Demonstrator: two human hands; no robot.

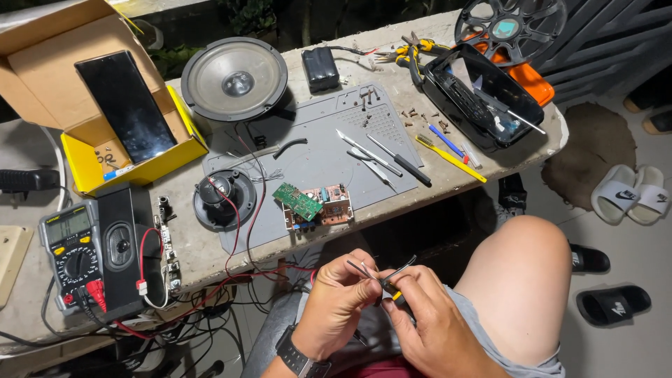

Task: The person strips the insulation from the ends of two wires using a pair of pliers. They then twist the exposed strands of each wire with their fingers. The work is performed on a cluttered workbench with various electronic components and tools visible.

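Note:
Both hands are held together over my lap, below the bench edge. My left hand (pixel 336 301) pinches slim metal tweezers (pixel 362 269) between thumb and fingers. My right hand (pixel 427 318) grips a small tool with a yellow and black handle (pixel 393 290), its thin metal tip crossing the tweezers. On the grey work mat (pixel 315 150) above lie a green circuit board (pixel 297 201) on a brown board (pixel 334 210), both apart from my hands.
The bench holds a large speaker cone (pixel 234 78), a small speaker (pixel 224 197), a multimeter (pixel 73 248), a black speaker box (pixel 120 245), a yellow carton with a phone (pixel 124 105), a black tool tray (pixel 483 94), pliers, screwdrivers and loose screws. Sandals lie on the floor at right.

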